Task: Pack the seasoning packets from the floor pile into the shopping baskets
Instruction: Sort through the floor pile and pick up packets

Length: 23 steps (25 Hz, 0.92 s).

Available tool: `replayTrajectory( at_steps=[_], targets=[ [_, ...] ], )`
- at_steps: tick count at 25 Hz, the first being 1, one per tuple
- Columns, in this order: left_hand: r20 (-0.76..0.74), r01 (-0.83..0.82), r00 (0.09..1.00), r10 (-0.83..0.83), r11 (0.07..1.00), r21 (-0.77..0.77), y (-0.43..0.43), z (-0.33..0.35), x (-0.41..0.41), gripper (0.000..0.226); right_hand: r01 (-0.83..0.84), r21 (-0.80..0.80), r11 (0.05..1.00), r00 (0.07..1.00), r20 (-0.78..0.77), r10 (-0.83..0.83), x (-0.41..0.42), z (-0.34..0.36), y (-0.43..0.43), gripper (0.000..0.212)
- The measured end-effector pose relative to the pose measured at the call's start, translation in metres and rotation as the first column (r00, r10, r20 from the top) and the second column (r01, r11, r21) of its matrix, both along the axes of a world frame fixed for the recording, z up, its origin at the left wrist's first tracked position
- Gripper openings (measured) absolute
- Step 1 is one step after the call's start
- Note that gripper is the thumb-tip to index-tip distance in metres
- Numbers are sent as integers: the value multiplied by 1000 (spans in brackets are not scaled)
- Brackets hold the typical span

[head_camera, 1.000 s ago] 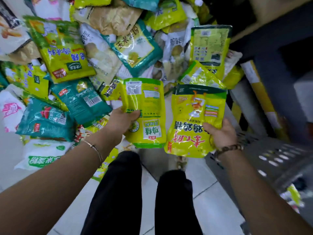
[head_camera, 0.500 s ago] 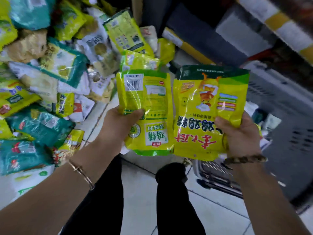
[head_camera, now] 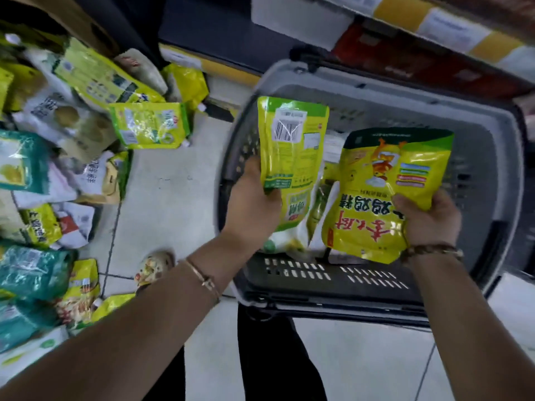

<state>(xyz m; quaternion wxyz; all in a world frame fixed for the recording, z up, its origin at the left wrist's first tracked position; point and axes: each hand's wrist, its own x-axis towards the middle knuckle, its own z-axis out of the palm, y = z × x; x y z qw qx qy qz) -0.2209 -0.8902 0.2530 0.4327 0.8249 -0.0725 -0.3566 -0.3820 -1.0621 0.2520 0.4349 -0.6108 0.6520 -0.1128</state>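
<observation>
Grey basket (head_camera: 376,285) holds few packets (head_camera: 285,241) | our left hand (head_camera: 254,204) grips a green-yellow packet (head_camera: 292,140), right hand (head_camera: 428,218) a yellow packet (head_camera: 385,192), both over it | floor pile (head_camera: 72,140) mostly unpacked, we judge

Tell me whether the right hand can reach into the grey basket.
Likely yes: the right hand, holding a yellow packet, hangs over the open grey basket; only a few packets lie inside.

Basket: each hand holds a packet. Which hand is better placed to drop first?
Probably right: the right hand holds its packet over the basket middle; the left hand sits by the left rim.
</observation>
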Motion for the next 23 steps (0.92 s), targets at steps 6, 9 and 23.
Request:
replayTrajectory(
  at_steps=[6,9,23],
  targets=[
    [-28,23,999,-17,974,225,-56,-76,5,31,-90,0,996,988,-128,89,10,-64,-20,30],
    [-70,23,998,-2,954,299,-66,-97,8,34,-8,0,1000,920,-393,7,12,-86,-28,53],
    [-10,617,600,-800,455,642,-45,-112,-45,90,-705,370,605,349,-562,750,11,-110,19,103]
  ],
)
